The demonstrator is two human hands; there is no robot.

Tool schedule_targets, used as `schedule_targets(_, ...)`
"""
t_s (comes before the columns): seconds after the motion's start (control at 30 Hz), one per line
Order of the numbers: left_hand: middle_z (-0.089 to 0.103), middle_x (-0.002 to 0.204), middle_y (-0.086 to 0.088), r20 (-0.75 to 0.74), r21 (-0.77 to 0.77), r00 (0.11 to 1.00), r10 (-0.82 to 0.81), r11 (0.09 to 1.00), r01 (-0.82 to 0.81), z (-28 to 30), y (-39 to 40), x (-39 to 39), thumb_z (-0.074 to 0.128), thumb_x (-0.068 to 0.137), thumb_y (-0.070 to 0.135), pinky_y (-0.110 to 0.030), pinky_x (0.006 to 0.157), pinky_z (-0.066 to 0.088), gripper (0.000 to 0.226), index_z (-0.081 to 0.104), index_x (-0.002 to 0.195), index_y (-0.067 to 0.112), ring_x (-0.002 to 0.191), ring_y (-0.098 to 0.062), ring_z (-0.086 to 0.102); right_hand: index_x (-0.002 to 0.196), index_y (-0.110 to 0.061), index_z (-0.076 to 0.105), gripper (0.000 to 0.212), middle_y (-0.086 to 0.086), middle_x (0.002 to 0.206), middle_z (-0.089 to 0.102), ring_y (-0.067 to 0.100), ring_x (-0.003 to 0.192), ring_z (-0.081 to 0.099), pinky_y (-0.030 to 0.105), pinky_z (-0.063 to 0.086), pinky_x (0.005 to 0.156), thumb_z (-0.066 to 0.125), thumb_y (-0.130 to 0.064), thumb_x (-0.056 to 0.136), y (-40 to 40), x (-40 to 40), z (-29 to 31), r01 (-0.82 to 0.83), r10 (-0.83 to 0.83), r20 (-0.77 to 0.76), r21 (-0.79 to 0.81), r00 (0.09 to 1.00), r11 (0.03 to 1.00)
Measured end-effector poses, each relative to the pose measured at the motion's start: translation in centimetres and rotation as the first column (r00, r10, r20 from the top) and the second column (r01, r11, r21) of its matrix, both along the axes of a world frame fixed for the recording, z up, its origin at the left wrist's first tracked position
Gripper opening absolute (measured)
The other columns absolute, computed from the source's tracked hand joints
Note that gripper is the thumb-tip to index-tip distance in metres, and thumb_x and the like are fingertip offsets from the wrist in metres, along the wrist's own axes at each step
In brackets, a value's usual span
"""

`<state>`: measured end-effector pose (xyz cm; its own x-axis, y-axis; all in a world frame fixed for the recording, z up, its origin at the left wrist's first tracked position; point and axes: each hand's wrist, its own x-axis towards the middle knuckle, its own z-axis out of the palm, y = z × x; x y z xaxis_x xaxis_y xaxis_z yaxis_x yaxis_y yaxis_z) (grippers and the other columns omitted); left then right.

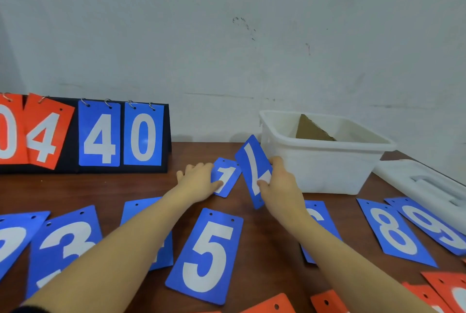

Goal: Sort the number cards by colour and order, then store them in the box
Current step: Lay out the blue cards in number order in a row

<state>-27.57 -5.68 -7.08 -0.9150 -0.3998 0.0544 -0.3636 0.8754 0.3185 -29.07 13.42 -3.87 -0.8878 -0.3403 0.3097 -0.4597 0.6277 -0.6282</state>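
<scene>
Blue number cards lie on the brown table (pixel 106 186). My right hand (pixel 280 184) grips a blue 7 card (pixel 253 161), lifted and tilted, just left of the white box (pixel 327 161). My left hand (pixel 199 181) pinches a blue 1 card (pixel 225 176) beside it, low over the table. In a row nearer to me lie the blue 2 (pixel 12 239), 3 (pixel 68 239), 5 (pixel 209 254), 8 (pixel 393 232) and 9 (pixel 433 224). My arms partly hide another blue card (pixel 133 209) and the 6 (pixel 317 214).
A black flip scoreboard (pixel 75 133) with red and blue cards on rings stands at the back left against the wall. The box holds a piece of cardboard (pixel 310 131). Its white lid (pixel 428 184) lies to the right. Red cards (pixel 441 287) lie at the near right edge.
</scene>
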Motion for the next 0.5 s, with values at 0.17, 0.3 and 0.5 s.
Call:
schedule_targets(0.17,0.037,0.146,0.005,0.061,0.122,0.984,-0.167,0.98,0.158,0.6,-1.3,2.3,0.052,0.089,0.042,-0.047,0.104,0.023,0.061,0.024,0.142,0.031,0.134,-0.023,0.031,0.12,-0.012,0.036,0.036,0.015,0.095,0.063,0.033,0.081,0.061,0.044,0.053,0.067,0.049,-0.003,0.088,-0.6,0.5,-0.8,-0.013,0.013,0.017,-0.001,1.0,1.0)
schedule_targets(0.3,0.039,0.135,-0.008,0.099,-0.001,0.993,-0.066,0.998,0.066,1.0,0.5,2.2,0.057,0.077,0.061,-0.042,0.096,0.031,0.067,0.043,0.124,0.016,0.122,-0.03,0.037,0.127,-0.012,0.033,0.043,0.012,0.107,0.06,0.033,0.091,0.06,0.039,0.051,0.07,0.053,-0.01,0.089,-1.3,0.8,-2.4,0.005,-0.011,0.055,0.102,0.998,0.995)
schedule_targets(0.5,0.041,0.125,-0.013,0.192,0.112,0.979,0.072,0.989,-0.095,2.0,0.7,1.3,0.072,0.061,0.062,-0.037,0.093,0.038,0.081,0.045,0.116,0.01,0.115,-0.032,0.043,0.136,-0.012,0.032,0.05,0.012,0.123,0.047,0.03,0.108,0.052,0.036,0.043,0.089,0.052,-0.027,0.092,-1.8,0.2,-3.3,0.087,-0.085,-0.018,0.302,0.996,0.949)
